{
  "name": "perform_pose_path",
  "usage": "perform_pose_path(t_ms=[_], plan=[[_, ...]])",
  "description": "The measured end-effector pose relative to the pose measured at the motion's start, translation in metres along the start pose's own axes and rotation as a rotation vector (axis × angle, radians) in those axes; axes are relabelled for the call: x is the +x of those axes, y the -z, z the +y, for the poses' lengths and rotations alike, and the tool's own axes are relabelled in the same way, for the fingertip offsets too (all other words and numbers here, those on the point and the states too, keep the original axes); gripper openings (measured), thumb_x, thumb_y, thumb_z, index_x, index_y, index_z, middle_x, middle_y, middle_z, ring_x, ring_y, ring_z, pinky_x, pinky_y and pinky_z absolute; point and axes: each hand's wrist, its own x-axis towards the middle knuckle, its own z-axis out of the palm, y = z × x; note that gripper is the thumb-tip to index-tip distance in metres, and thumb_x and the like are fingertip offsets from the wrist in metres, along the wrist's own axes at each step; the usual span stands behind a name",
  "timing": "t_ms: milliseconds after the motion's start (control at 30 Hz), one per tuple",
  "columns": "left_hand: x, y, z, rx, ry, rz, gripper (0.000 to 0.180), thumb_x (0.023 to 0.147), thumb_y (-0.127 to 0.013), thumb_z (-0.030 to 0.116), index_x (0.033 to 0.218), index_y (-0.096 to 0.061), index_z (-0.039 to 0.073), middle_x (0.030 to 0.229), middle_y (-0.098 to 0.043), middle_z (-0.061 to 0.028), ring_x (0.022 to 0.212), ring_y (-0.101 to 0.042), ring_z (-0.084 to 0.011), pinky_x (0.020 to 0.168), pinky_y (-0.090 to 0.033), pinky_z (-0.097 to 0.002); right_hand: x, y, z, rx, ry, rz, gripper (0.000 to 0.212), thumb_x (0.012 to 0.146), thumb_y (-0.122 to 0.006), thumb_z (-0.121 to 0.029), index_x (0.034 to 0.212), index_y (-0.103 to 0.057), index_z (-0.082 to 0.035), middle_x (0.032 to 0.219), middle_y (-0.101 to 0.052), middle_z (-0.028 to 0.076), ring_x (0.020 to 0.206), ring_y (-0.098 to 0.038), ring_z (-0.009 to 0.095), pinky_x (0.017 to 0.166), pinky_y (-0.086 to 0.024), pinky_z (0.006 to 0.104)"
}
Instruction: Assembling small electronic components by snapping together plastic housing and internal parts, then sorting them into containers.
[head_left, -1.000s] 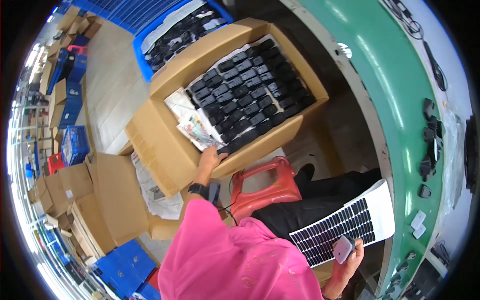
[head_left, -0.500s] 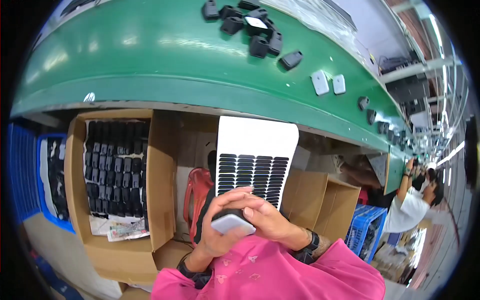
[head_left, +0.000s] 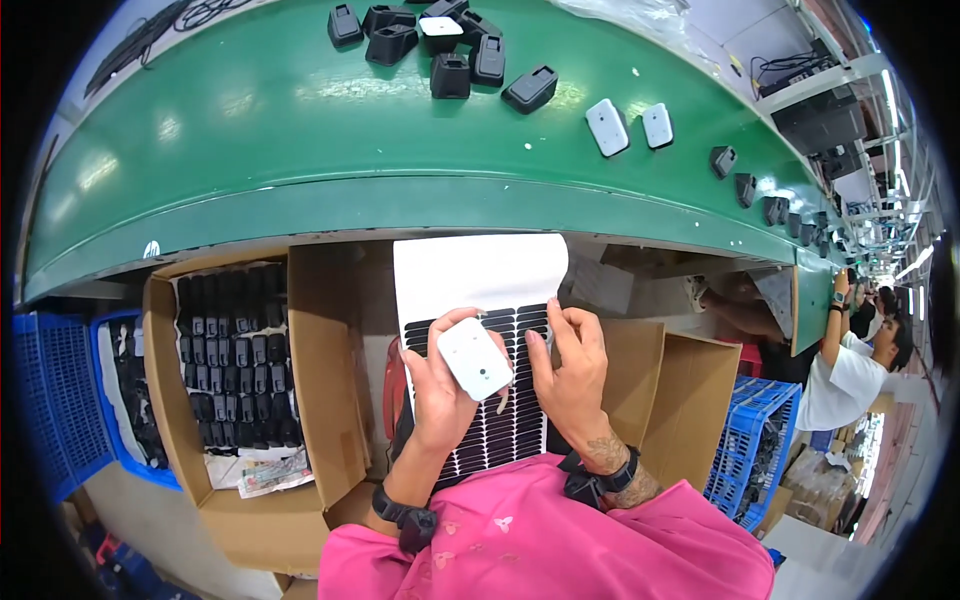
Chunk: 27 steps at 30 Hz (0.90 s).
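Note:
My left hand (head_left: 442, 400) is closed around a small housing with a white rounded-rectangular face (head_left: 474, 358), which is turned upward. A thin pale strip hangs beside its lower right edge; I cannot tell what it is. Below it, on my lap, lies a white sheet (head_left: 480, 268) with columns of black oblong stickers (head_left: 478, 445). My right hand (head_left: 575, 375) is at the sheet's right edge, thumb and forefinger apart over the stickers, with nothing visible between them.
A green workbench (head_left: 300, 130) crosses in front, bearing black housings (head_left: 450, 75) and two white-faced ones (head_left: 607, 127). At left stands a carton (head_left: 330, 400) packed with black housings. An open carton (head_left: 690, 400) and a blue crate (head_left: 752, 430) are at right, near another person (head_left: 850, 375).
My hands were together around the housing; now they are apart. My left hand has raised the housing and turned its white face up, while my right hand has moved to the sticker sheet.

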Motion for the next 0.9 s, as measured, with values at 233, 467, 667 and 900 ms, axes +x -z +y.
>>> perform_pose_path(t_ms=[233, 467, 667, 900], plan=[[0.001, 0.002, -0.001, -0.001, -0.014, -0.028, 0.080, 0.088, -0.014, 0.073, 0.134, -0.032, 0.010, 0.097, -0.054, -0.0141, 0.081, -0.057, -0.0242, 0.068, -0.048, -0.0344, 0.009, -0.003, 0.003, -0.002, 0.021, 0.038, 0.025, 0.077, -0.071, -0.004, 0.099, -0.062, 0.004, 0.086, -0.056, 0.012, 0.074, -0.056, 0.027, 0.064, -0.046, 0.0360], [0.000, 0.001, 0.003, 0.057, -0.016, -0.047, 0.058, 0.098, -0.038, 0.048, 0.136, -0.028, 0.006, 0.101, -0.053, -0.0157, 0.084, -0.060, -0.0269, 0.074, -0.050, -0.0368, 0.008, 0.004, 0.006, 0.207, -0.087, 0.030, 0.012, 0.080, -0.067, -0.001, 0.085, -0.056, 0.001, 0.083, -0.056, 0.011, 0.071, -0.056, 0.023, 0.064, -0.046, 0.0317], [-0.010, -0.020, 0.002, 0.196, -0.094, 0.003, 0.072, 0.088, -0.063, 0.045, 0.136, -0.027, 0.006, 0.135, -0.045, -0.0202, 0.110, -0.050, -0.0182, 0.091, -0.046, -0.0345, -0.002, 0.046, 0.008, 0.719, -0.345, 0.219, 0.017, 0.092, -0.056, -0.005, 0.105, -0.044, -0.004, 0.093, -0.055, 0.011, 0.071, -0.054, 0.014, 0.060, -0.042, 0.0224], [-0.012, -0.047, 0.003, 0.258, -0.198, 0.180, 0.054, 0.077, -0.074, 0.001, 0.113, -0.035, 0.008, 0.132, -0.047, -0.0235, 0.111, -0.053, -0.0203, 0.093, -0.046, -0.0322, 0.001, 0.037, -0.032, 1.165, -0.297, -0.057, 0.047, 0.086, -0.058, 0.008, 0.120, -0.028, -0.004, 0.112, -0.058, 0.027, 0.069, -0.055, 0.010, 0.059, -0.046, 0.0210]])
